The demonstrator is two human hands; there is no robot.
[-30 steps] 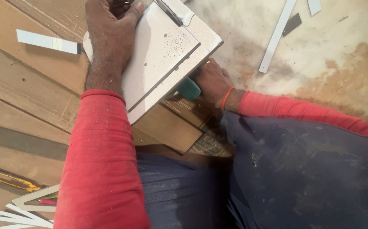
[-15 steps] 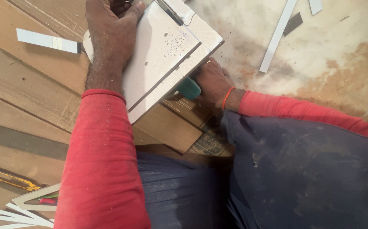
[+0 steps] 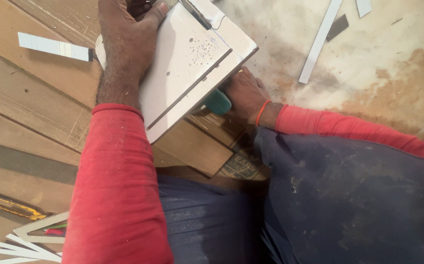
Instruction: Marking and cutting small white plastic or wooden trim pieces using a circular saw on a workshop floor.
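On a dusty floor (image 3: 378, 63) with wood boards (image 3: 31, 112), the left hand (image 3: 126, 36) presses flat on a white panel (image 3: 182, 63); the right hand (image 3: 243, 95) has its fingers wrapped around a teal tool handle (image 3: 217, 101).

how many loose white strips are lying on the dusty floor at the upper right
2: a long white strip lying diagonally, right of the white board that the left hand presses, and a short strip cut off by the top edge. More may lie outside the frame.
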